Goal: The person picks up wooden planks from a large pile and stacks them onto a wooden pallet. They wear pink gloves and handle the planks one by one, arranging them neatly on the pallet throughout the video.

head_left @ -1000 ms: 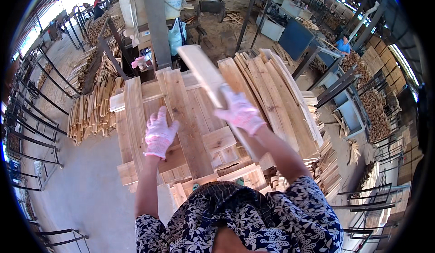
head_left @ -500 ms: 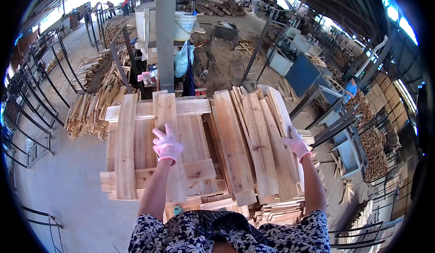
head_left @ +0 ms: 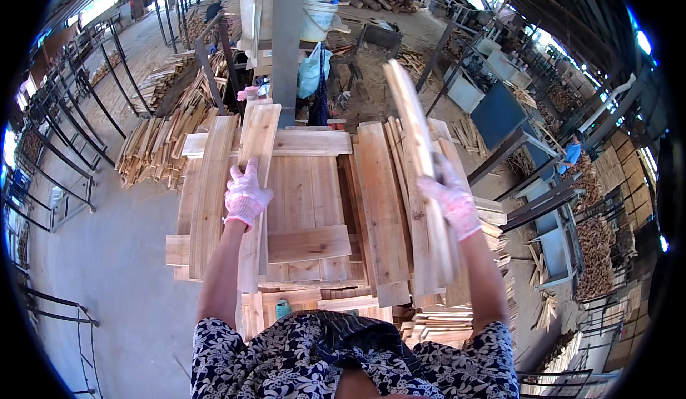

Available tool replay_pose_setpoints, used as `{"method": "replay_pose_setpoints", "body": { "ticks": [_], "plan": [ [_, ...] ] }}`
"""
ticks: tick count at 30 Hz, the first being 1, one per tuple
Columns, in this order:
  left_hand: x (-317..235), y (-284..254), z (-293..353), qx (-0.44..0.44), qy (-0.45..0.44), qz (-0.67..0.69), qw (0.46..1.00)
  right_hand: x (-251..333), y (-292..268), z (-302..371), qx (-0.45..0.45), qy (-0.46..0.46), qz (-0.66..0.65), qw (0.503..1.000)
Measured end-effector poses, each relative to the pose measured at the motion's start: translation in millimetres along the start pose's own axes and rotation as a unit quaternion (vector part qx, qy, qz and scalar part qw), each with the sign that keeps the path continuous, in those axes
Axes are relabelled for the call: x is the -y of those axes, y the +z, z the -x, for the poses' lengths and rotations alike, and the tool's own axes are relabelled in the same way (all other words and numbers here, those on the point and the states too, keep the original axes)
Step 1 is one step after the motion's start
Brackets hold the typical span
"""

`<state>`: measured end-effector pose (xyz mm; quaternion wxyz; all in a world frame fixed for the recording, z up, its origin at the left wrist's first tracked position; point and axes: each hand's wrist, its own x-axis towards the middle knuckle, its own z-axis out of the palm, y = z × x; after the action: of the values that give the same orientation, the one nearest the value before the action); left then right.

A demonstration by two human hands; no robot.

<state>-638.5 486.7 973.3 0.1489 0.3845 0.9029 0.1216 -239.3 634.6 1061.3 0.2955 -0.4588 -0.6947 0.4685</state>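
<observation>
Both my hands wear pale pink-and-white knit gloves. My left hand (head_left: 247,195) is closed over a long, flat wooden board (head_left: 257,138), which lies at a slant across the left stack. Beside it another board (head_left: 211,192) rests lengthwise over two crosspieces, the far crosspiece (head_left: 311,142) and the near crosspiece (head_left: 307,244). On the right, my right hand (head_left: 454,196) grips the right side of a raised, tilted board (head_left: 411,117), its outline smeared by motion. Under and beside that board lie several more, among them a wide knotty board (head_left: 381,206).
A grey metal post (head_left: 287,49) rises just beyond the stack, next to a white bucket (head_left: 316,20) and a light-blue bag (head_left: 311,70). Loose wood strips (head_left: 161,149) are heaped at left. Dark metal bars (head_left: 496,157) stand at right, and a person in blue (head_left: 572,154) is farther off.
My right hand has lifted a board from the right stack, tilted it up and moved it leftward. My left hand's fingers have closed in, and its board has slid away from me.
</observation>
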Motion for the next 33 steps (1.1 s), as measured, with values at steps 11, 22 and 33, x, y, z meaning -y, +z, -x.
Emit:
{"method": "replay_pose_setpoints", "body": {
  "ticks": [11,22,33],
  "plan": [
    [33,18,-6,-0.154,0.090,-0.013,0.984,-27,307,-24,0.009,0.143,0.415,0.898],
    [187,18,-53,0.017,-0.061,0.131,0.989,-103,299,-63,0.002,0.083,-0.096,0.992],
    [217,-28,-68,0.069,-0.095,0.170,0.978,-47,419,-77,0.067,0.054,-0.105,0.991]
  ]
}}
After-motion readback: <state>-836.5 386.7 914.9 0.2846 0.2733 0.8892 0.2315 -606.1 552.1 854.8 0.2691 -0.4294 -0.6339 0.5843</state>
